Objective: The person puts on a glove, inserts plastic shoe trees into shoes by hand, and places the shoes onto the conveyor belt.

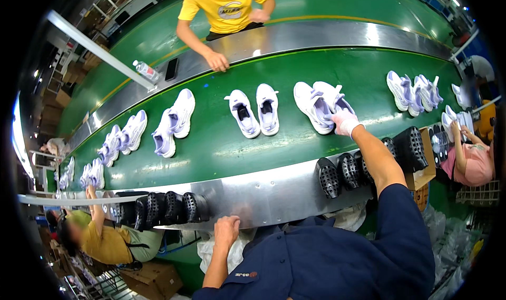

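Observation:
My right hand (345,123), in a pale glove, reaches out and has its fingers closed at the heel of a white and lilac sneaker (330,93). That sneaker's mate (311,107) lies against it on the left, on the green belt (221,163). My left hand (226,230) is bare and loosely curled at the near edge of the metal ledge (258,194); nothing shows in it. Just left of the held pair, two sneakers (244,114) stand side by side with dark insides.
More sneakers (174,122) line the belt both ways. Black perforated shoe lasts (327,177) stand right on the ledge, more lasts (174,207) left. A cardboard box (421,173) is at the right. Across the belt, a yellow-shirted person (224,10) rests a hand beside a phone (172,69) and bottle (146,70).

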A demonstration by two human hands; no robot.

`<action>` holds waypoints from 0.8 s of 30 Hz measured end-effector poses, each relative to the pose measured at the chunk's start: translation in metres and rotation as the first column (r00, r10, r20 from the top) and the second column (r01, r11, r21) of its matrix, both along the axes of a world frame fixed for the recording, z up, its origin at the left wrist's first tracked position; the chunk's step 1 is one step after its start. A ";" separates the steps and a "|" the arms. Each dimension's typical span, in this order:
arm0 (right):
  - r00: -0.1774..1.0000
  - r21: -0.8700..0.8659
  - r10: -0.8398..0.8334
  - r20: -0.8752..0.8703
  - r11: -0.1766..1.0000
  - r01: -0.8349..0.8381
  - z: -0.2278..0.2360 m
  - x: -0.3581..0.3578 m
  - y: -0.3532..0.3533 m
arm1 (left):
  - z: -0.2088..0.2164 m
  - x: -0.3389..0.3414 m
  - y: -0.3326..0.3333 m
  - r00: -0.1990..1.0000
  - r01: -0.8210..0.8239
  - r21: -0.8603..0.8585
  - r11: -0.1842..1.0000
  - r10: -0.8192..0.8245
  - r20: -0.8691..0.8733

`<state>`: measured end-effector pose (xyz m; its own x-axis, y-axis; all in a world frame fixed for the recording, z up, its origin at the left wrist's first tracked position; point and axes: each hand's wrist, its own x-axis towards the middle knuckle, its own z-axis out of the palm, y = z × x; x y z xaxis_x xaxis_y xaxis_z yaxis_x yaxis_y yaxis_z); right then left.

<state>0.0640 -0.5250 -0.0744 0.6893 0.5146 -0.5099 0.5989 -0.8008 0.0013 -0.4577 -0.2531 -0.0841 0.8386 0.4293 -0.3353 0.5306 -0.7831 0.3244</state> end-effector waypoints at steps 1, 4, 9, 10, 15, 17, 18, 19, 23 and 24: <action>0.999 -0.063 0.033 -0.018 0.997 -0.035 -0.007 0.000 0.007 | 0.001 -0.008 -0.007 1.000 -0.016 0.005 1.000 0.016 0.000; 0.998 0.006 -0.047 0.048 0.999 0.047 -0.023 0.001 0.024 | 0.007 -0.018 -0.028 0.994 -0.091 -0.083 0.992 0.095 0.048; 0.990 0.339 -0.138 0.028 0.933 0.121 -0.017 0.008 0.057 | 0.038 0.025 -0.031 0.957 0.015 -0.150 0.989 0.029 0.288; 0.996 0.437 -0.080 0.035 0.898 0.056 -0.027 0.012 0.057 | 0.044 0.035 -0.030 0.926 0.055 -0.158 0.986 0.009 0.378; 0.968 0.507 -0.185 -0.173 0.826 0.248 0.050 -0.116 0.098 | 0.058 0.074 -0.016 0.860 0.120 -0.212 0.970 0.005 0.511; 0.962 0.455 -0.173 -0.210 0.854 0.253 0.064 -0.162 0.097 | 0.060 0.092 -0.012 0.838 0.125 -0.265 0.956 0.041 0.544; 0.966 0.395 -0.183 -0.182 0.886 0.242 0.077 -0.186 0.102 | 0.061 0.100 -0.008 0.815 0.101 -0.309 0.946 0.099 0.571; 0.966 0.382 -0.168 -0.198 0.894 0.234 0.082 -0.205 0.102 | 0.063 0.108 -0.004 0.819 0.119 -0.318 0.941 0.088 0.568; 0.973 0.367 -0.174 -0.149 0.904 0.218 0.078 -0.265 0.100 | 0.073 0.136 0.011 0.791 0.150 -0.260 0.954 0.042 0.610; 0.975 0.354 -0.163 -0.152 0.912 0.207 0.088 -0.278 0.103 | 0.075 0.140 0.017 0.767 0.167 -0.198 0.966 -0.001 0.642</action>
<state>-0.2138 -0.4215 0.0135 0.7373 0.5494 -0.3931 0.4178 -0.8281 -0.3736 -0.3176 -0.2364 -0.0093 0.9226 0.3270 0.2047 0.0753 -0.6732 0.7357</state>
